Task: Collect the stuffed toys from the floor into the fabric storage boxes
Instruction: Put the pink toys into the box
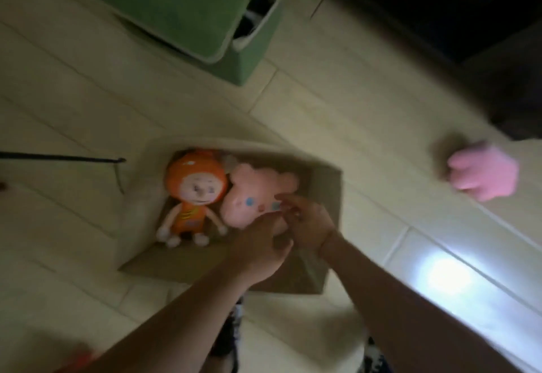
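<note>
A beige fabric storage box [327,193] stands open on the floor in the middle of the head view. Inside it lie an orange doll [193,193] on the left and a pink stuffed toy [255,196] on the right. My left hand [258,249] rests on the pink toy's lower edge, fingers spread. My right hand [308,223] touches the same toy from the right; blur hides whether either hand grips it. Another pink stuffed toy [485,171] lies on the floor at the right.
A green fabric storage box [181,12] with its lid partly open stands at the top, dark items inside. A thin black cord [58,158] crosses the floor at the left. Dark furniture [440,6] fills the top right corner. Pale wood floor [73,94] surrounds everything.
</note>
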